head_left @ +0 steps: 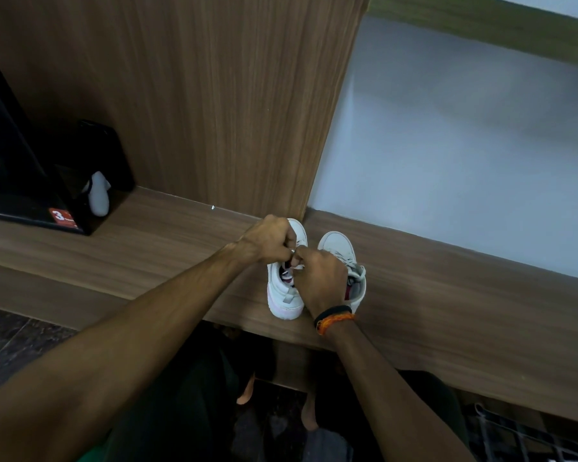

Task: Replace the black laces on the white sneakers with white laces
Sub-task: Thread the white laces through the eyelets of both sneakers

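Observation:
Two white sneakers stand side by side on a wooden shelf (447, 295), toes pointing away from me. Over the left sneaker (282, 295) both hands meet. My left hand (267, 240) has its fingers curled and pinches a white lace (294, 251) above the shoe's tongue. My right hand (321, 278) pinches the same white lace just beside it and hides much of the gap between the shoes. The right sneaker (339, 246) carries white laces. No black lace is visible.
A wooden panel (214, 95) rises right behind the shoes, with a pale wall (447, 161) to its right. A black box (30, 178) with a white object (99, 195) sits at the shelf's left. My bare feet (247, 391) stand on dark floor below.

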